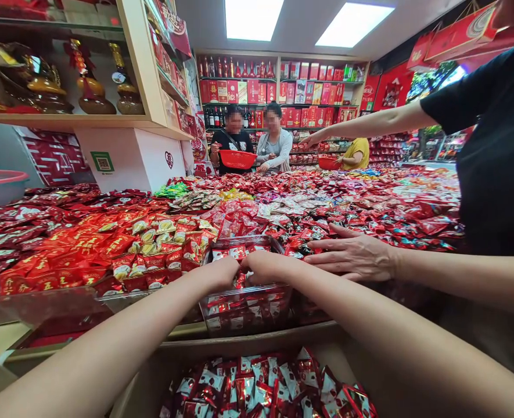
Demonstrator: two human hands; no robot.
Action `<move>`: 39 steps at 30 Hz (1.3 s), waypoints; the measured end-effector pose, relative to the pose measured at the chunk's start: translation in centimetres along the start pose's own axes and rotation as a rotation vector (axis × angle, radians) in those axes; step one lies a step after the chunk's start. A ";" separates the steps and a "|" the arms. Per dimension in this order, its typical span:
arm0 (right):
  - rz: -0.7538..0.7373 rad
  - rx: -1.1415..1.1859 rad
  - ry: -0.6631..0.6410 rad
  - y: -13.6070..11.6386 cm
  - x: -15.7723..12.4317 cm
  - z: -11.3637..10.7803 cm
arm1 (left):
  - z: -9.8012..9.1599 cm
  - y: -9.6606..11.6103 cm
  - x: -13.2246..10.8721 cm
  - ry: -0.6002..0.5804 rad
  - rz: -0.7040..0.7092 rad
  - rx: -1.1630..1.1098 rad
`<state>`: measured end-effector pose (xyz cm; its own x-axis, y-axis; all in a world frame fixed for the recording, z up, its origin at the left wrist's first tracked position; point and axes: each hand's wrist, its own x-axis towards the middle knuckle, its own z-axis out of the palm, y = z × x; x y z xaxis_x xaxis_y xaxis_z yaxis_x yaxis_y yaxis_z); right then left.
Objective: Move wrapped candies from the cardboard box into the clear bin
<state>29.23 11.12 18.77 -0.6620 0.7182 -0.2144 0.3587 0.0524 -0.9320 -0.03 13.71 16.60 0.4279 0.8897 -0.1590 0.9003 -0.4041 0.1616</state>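
My left hand (219, 271) and my right hand (263, 266) meet knuckle to knuckle over a clear plastic bin (248, 302) of red-wrapped candies at the front edge of a wide candy counter (283, 203). Both hands are curled downward into the bin, fingers hidden among the wrappers. What they grip, if anything, cannot be made out. Just right of my right hand, another person's hand (355, 255) lies flat and spread on the candies.
A cardboard box (265, 389) of red-and-white candies sits below the counter. A person in a black shirt (496, 151) stands close on the right, arm stretched out. Three people stand at the far side, one holding a red basket (237, 158). Shelves of red boxes line the walls.
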 end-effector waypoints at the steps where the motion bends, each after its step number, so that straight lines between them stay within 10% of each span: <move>1: -0.025 -0.208 0.078 -0.9 0.5 0.9 | -0.1 -0.1 0.0 -0.023 0.013 0.024; 4: -0.137 -0.761 0.278 -4.0 3.9 4.7 | -0.4 -0.4 0.1 -0.084 0.039 0.098; 11: -0.478 -1.041 0.409 -5.1 8.1 9.7 | -0.7 -0.9 0.1 -0.055 0.093 0.187; 27: -0.429 -0.858 0.383 -1.3 1.0 11.0 | 0.4 -0.7 2.3 -0.021 0.288 0.128; 33: -0.236 -0.714 0.189 5.3 0.4 14.1 | -2.6 0.7 -3.0 0.276 0.315 0.120; 36: -0.068 -0.754 0.030 10.3 2.3 17.6 | 1.1 2.9 -7.2 0.501 0.479 0.001; 39: 0.128 -0.789 -0.022 11.2 3.9 19.1 | 9.9 4.1 -9.5 0.202 0.659 0.047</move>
<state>18.11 1.29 1.87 -0.5940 0.7384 -0.3193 0.7872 0.4519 -0.4195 0.39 1.52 9.17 0.8677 0.4760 0.1433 0.4622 -0.8787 0.1195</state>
